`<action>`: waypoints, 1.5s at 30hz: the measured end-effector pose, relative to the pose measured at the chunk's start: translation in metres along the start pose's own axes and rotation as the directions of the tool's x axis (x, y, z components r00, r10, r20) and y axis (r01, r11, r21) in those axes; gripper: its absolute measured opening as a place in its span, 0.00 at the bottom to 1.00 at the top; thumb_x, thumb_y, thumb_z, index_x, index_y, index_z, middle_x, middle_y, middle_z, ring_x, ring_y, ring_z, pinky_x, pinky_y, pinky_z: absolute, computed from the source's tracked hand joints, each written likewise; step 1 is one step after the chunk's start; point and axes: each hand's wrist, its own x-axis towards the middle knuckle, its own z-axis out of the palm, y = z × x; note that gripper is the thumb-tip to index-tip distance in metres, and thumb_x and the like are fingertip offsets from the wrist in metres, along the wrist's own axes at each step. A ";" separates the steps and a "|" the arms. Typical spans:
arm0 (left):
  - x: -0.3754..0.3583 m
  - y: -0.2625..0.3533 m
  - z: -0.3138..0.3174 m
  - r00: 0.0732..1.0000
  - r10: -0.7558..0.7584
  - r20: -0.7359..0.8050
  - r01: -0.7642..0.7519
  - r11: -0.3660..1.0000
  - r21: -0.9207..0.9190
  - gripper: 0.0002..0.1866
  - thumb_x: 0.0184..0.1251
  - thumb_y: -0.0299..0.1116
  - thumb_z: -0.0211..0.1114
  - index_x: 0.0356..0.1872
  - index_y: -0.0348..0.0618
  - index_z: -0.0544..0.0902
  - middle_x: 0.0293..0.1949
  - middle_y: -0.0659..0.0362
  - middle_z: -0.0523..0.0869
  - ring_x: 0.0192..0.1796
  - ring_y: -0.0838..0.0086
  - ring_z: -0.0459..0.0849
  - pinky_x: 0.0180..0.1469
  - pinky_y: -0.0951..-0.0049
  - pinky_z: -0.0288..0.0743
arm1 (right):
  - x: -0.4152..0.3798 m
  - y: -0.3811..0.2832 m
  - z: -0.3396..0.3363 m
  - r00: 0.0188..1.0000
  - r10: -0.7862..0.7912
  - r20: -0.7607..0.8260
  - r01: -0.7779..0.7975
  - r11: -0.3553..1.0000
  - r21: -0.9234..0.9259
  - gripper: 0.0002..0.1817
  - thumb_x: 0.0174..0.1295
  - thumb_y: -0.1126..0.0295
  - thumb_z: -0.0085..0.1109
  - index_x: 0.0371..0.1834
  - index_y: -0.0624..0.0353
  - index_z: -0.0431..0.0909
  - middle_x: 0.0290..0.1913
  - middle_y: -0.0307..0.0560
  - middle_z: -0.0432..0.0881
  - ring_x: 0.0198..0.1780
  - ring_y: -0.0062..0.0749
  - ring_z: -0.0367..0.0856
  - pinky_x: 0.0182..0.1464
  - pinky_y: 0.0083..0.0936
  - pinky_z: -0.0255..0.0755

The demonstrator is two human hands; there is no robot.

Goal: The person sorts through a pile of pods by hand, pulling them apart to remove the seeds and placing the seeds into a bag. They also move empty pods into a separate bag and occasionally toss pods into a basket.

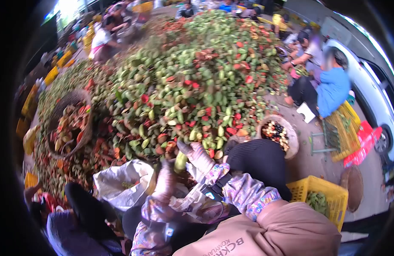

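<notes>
My right hand (pixel 200 158), in a pale wrapped glove with a dark fingertip, stretches over the near edge of a big heap of green pods and red split husks (pixel 171 94). Its fingers look extended. My left hand (pixel 165 183) is beside it, pointing up and smeared by motion, so I cannot tell how its fingers are set. Between the two hands shows a yellow-green pod (pixel 180 163), right by the right hand's fingers. Close to my left hand stands an open white sack (pixel 124 181). Both forearms wear patterned sleeves.
A wicker basket of husks (pixel 69 123) sits at left. Right of my knee is a round bowl of dark and pale seeds (pixel 277 133), with a yellow crate (pixel 318 196) nearer me. A person in blue (pixel 333 91) sits near a white car (pixel 372 85); another person (pixel 77 230) is at lower left.
</notes>
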 end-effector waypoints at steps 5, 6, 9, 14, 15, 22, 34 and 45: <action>0.013 -0.010 -0.048 0.988 -0.052 -0.146 -0.008 0.923 -0.384 0.34 0.64 0.67 0.46 0.49 0.45 0.75 0.30 0.61 0.79 0.26 0.73 0.74 0.25 0.76 0.66 | -0.023 -0.104 -0.100 0.912 -0.206 -0.356 0.184 0.978 -0.094 0.18 0.62 0.54 0.59 0.33 0.61 0.81 0.27 0.38 0.82 0.30 0.23 0.77 0.34 0.25 0.69; 0.007 -0.002 -0.047 0.980 -0.088 -0.179 0.021 0.939 -0.343 0.35 0.64 0.68 0.44 0.47 0.43 0.77 0.31 0.62 0.79 0.25 0.74 0.73 0.24 0.76 0.66 | -0.043 -0.140 -0.123 0.867 -0.275 -0.416 0.270 0.960 -0.073 0.19 0.61 0.52 0.60 0.30 0.61 0.80 0.24 0.37 0.80 0.28 0.23 0.76 0.33 0.24 0.68; 0.009 -0.016 -0.075 0.992 -0.102 0.067 0.121 0.893 -0.434 0.29 0.70 0.59 0.43 0.49 0.43 0.76 0.36 0.60 0.80 0.29 0.72 0.75 0.30 0.76 0.69 | -0.126 -0.229 -0.203 0.605 -0.456 -0.653 -0.029 0.807 -0.590 0.15 0.63 0.57 0.58 0.29 0.59 0.78 0.22 0.38 0.77 0.24 0.24 0.75 0.32 0.25 0.70; 0.011 -0.031 -0.077 0.985 -0.027 0.170 0.096 0.907 -0.410 0.24 0.72 0.55 0.42 0.50 0.46 0.74 0.40 0.58 0.81 0.31 0.68 0.76 0.33 0.72 0.70 | -0.255 -0.221 -0.393 0.469 -0.424 -0.775 -0.854 0.006 -0.520 0.24 0.56 0.48 0.51 0.38 0.59 0.83 0.38 0.63 0.80 0.44 0.59 0.78 0.47 0.47 0.70; 0.013 -0.030 -0.079 0.962 0.038 0.272 0.076 0.914 -0.399 0.22 0.71 0.54 0.44 0.51 0.48 0.73 0.43 0.56 0.81 0.31 0.66 0.76 0.33 0.69 0.70 | -0.273 -0.217 -0.397 0.439 -0.359 -0.824 -0.846 0.145 -0.514 0.23 0.57 0.48 0.52 0.40 0.57 0.83 0.40 0.62 0.80 0.45 0.58 0.78 0.48 0.47 0.70; 0.016 -0.014 -0.059 0.975 -0.223 -0.020 0.190 0.871 -0.453 0.25 0.65 0.59 0.51 0.48 0.49 0.73 0.35 0.56 0.80 0.25 0.65 0.75 0.28 0.66 0.69 | -0.148 -0.192 -0.322 0.804 -0.511 -0.303 -0.223 0.213 -0.951 0.15 0.61 0.65 0.54 0.45 0.62 0.79 0.40 0.58 0.83 0.43 0.50 0.81 0.48 0.37 0.72; 0.007 -0.012 -0.075 0.954 -0.214 -0.210 0.130 0.927 -0.352 0.28 0.67 0.57 0.51 0.49 0.41 0.77 0.30 0.57 0.81 0.29 0.67 0.80 0.31 0.68 0.74 | 0.125 0.219 -0.150 0.846 0.447 0.291 0.394 -0.157 -0.905 0.11 0.61 0.63 0.51 0.30 0.58 0.79 0.24 0.44 0.79 0.28 0.36 0.79 0.33 0.35 0.73; 0.017 0.024 -0.064 0.950 -0.252 -0.187 0.179 0.924 -0.337 0.27 0.65 0.56 0.56 0.48 0.39 0.77 0.33 0.56 0.82 0.30 0.66 0.81 0.35 0.67 0.74 | 0.060 0.309 -0.121 0.782 0.589 -0.206 -0.382 0.190 -0.904 0.15 0.65 0.61 0.45 0.35 0.57 0.80 0.32 0.48 0.82 0.34 0.39 0.82 0.35 0.34 0.75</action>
